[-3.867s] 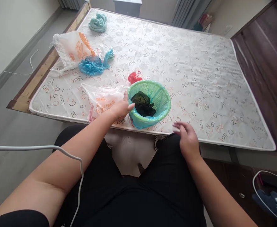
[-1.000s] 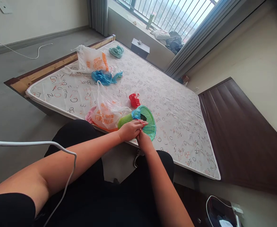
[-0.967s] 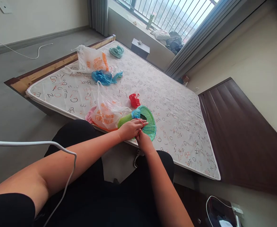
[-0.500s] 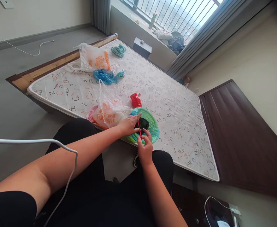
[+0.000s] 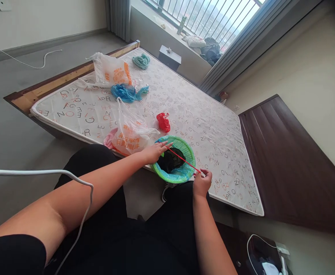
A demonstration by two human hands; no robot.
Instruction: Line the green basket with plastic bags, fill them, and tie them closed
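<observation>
A green mesh basket [image 5: 188,150], lined with a blue plastic bag and holding something black [image 5: 171,162], sits at the near edge of the mattress [image 5: 213,130]. A thin red string [image 5: 183,159] stretches taut across the basket's mouth. My left hand [image 5: 155,150] pinches one end at the basket's left rim. My right hand [image 5: 202,182] pinches the other end just past the right rim, over the mattress edge.
A white and orange plastic bag [image 5: 129,133] lies left of the basket over something pink. A red bag [image 5: 163,121], a blue bag [image 5: 126,91], another white bag [image 5: 110,70] and teal cloth [image 5: 141,60] lie farther back. A dark headboard [image 5: 293,164] stands right. A white cable [image 5: 81,183] crosses my left arm.
The basket went from tipped on its side to upright. My right hand pulled away to the right, drawing the red string out straight over the basket. My left hand stayed at the left rim.
</observation>
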